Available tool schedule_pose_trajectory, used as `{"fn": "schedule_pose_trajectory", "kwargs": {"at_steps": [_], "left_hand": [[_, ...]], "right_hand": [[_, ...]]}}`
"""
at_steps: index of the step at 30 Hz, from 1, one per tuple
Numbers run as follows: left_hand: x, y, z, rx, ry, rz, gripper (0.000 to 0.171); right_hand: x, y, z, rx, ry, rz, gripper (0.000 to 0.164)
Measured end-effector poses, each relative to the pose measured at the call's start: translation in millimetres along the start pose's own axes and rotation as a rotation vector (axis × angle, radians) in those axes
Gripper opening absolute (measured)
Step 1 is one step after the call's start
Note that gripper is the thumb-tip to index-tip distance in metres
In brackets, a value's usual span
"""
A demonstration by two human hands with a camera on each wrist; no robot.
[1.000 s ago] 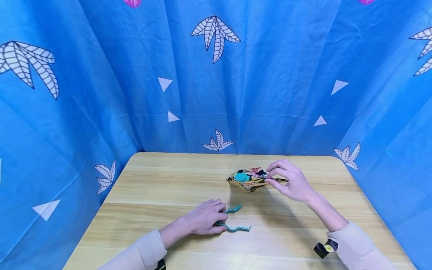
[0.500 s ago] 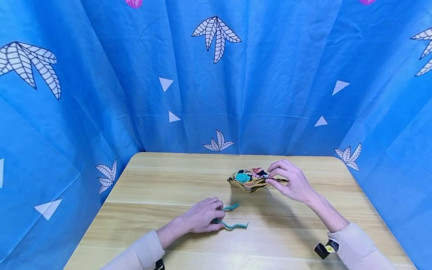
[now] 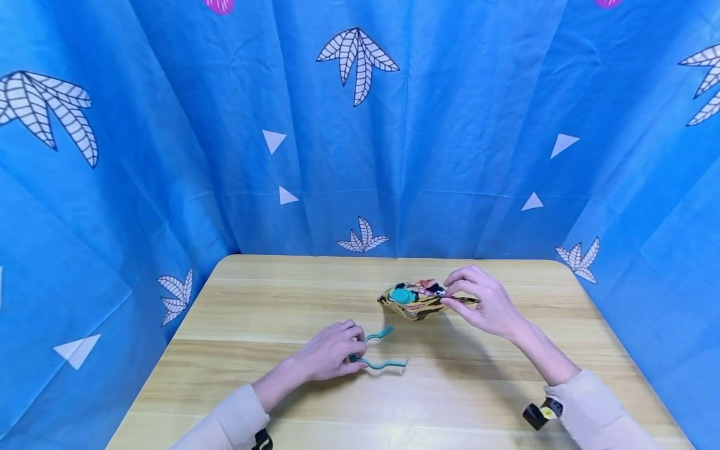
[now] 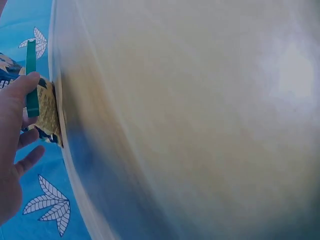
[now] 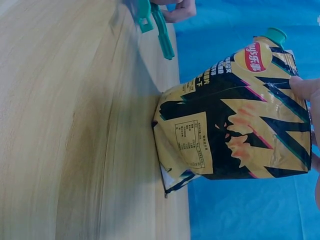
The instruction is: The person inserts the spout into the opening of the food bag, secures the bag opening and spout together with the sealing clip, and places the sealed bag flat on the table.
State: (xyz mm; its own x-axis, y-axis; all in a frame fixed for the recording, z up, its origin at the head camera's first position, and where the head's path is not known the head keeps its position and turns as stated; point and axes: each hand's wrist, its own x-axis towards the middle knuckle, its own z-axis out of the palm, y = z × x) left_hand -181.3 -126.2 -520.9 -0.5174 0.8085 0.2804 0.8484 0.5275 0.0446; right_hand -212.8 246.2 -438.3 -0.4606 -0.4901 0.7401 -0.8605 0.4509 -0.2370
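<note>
A gold and black chip bag [image 3: 417,310] stands on the table with a teal cap [image 3: 402,295] at its top left. My right hand [image 3: 488,304] pinches the bag's top edge between thumb and fingers. In the right wrist view the chip bag [image 5: 240,120] bulges, its bottom on the tabletop. To the left and nearer, my left hand [image 3: 333,353] holds a teal bag clip [image 3: 388,364], its two wavy arms spread apart and pointing toward the bag. The left wrist view has the thumb over the clip [image 4: 31,57], with the bag behind. Fingers partly hide the clip's joined end.
The wooden table [image 3: 270,294] has rounded back corners. A blue curtain [image 3: 461,125] with white leaf prints hangs behind it and on both sides. A black wrist device [image 3: 542,414] sits at the right cuff.
My left hand has drawn the bag clip a little to the left and toward the back of the table. The right hand and the chip bag have stayed in place.
</note>
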Motion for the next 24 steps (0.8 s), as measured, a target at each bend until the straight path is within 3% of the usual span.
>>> {"fn": "schedule_pose_trajectory", "kwargs": {"at_steps": [12,24], "left_hand": [[-3.5,-9.5,-8.8,0.008,0.049,-0.032,0.028],[-0.9,-19.8,-9.7,0.039,0.234,0.026,0.020]], "right_hand": [[1,1,1,0.006,0.013,-0.023,0.017],[-1,3,0,-0.001,0.010,-0.017,0.015]]}}
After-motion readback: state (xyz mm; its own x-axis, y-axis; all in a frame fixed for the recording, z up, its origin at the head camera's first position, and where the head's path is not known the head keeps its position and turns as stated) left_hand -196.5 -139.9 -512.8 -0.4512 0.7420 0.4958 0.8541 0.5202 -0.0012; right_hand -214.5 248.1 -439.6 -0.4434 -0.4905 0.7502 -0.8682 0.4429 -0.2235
